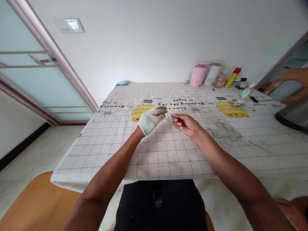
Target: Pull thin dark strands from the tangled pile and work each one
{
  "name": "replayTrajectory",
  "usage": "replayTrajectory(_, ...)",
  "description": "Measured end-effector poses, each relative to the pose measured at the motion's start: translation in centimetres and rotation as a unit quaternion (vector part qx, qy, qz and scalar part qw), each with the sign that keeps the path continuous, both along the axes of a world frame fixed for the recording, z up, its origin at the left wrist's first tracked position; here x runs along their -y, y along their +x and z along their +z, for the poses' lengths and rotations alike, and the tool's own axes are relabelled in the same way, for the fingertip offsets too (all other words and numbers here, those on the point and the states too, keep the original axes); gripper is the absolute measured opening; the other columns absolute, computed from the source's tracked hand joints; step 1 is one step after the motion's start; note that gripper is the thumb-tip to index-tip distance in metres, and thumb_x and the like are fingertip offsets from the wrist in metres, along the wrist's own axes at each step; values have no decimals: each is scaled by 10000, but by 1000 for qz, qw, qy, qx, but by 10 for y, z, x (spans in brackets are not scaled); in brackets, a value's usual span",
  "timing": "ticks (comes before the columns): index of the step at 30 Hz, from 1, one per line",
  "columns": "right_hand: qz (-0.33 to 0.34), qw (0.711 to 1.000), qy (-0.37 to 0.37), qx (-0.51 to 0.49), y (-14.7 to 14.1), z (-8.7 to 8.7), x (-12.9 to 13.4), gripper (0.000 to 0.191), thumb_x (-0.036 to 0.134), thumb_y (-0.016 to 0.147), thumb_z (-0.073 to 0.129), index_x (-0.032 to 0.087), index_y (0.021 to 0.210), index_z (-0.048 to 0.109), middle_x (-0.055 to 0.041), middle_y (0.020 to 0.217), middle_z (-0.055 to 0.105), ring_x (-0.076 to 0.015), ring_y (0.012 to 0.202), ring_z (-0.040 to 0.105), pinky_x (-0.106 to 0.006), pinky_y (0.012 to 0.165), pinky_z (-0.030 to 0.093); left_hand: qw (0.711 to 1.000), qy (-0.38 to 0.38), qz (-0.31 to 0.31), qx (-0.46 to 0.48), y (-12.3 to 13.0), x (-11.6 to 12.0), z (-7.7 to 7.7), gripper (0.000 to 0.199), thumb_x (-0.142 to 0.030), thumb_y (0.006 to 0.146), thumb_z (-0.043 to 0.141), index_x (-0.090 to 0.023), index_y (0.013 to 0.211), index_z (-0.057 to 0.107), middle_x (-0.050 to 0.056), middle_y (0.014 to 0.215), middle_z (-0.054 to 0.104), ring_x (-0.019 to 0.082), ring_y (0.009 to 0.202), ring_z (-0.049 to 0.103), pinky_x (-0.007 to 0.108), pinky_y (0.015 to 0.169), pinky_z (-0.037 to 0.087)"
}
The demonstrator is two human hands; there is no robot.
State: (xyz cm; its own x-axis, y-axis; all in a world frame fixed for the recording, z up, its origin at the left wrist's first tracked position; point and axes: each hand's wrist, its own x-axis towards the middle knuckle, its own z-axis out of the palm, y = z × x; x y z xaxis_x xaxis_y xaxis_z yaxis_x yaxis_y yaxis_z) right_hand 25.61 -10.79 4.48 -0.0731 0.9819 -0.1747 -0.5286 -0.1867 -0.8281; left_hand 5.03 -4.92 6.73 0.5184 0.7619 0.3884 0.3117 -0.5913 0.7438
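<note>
My left hand [154, 117] wears a white glove with a pale green cuff. Its fingers stretch to the right, held just above the tablecloth [154, 154], and nothing shows in them. Close beside it, a small gap away, my bare right hand [184, 124] has thumb and forefinger pinched together. Whatever lies in that pinch is too small to make out. To the right of my right forearm a loose tangle of thin grey thread or wire [225, 133] lies on the checked, printed cloth, with one straight piece trailing to its right.
Along the wall stand a pink flask [198, 75], a white flask [213, 73] and a yellow can with a red top [233, 77]. A small white bottle [247, 90] is nearer. A dark-rimmed metal object [295, 112] sits at the right edge; a green packet [123, 83] lies back left.
</note>
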Motion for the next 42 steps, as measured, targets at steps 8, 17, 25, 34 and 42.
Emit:
replayTrajectory(8, 16, 999, -46, -17, 0, -15, -6, 111, 122, 815, 746, 151, 837, 641, 47, 648, 567, -34, 408, 331, -146, 294, 263, 993, 50, -43, -99, -14, -1, -6, 329, -191, 965, 561, -281, 1160, 811, 3, 1403, 722, 190, 1299, 656, 331, 1201, 436)
replayTrajectory(17, -39, 998, -44, 32, -1, -24, -5, 191, 136, 765, 765, 161, 689, 591, 19, 636, 588, -20, 392, 295, -169, 298, 216, 976, 3, -196, -93, -3, 8, -4, 208, -282, 968, 632, -274, 972, 840, 69, 1205, 801, 239, 1233, 684, 392, 1113, 516)
replayTrajectory(25, -58, 965, 19, 253, 1, -23, 1, 351, 500, 903, 783, 178, 820, 671, -72, 712, 695, -132, 504, 547, -232, 374, 375, 986, -156, -40, 34, -4, 25, -4, 238, -383, 940, 682, -217, 914, 850, 20, 820, 810, 197, 936, 769, 304, 930, 607)
replayTrajectory(34, -78, 858, 284, 422, -7, 0, 28, 136, 379, 937, 788, 252, 985, 773, -39, 936, 746, -205, 887, 678, -348, 860, 558, 968, -248, -35, 13, -1, 13, -12, 212, -342, 937, 693, -190, 924, 840, 33, 795, 804, 185, 885, 773, 295, 880, 624)
replayTrajectory(42, -143, 798, 283, 512, -14, -15, 22, 39, 231, 938, 712, 253, 908, 723, 2, 801, 715, -169, 743, 652, -310, 710, 504, 945, -324, -42, 32, 5, 6, -18, 225, -231, 946, 629, -139, 1025, 819, 42, 769, 784, 148, 752, 743, 279, 783, 627)
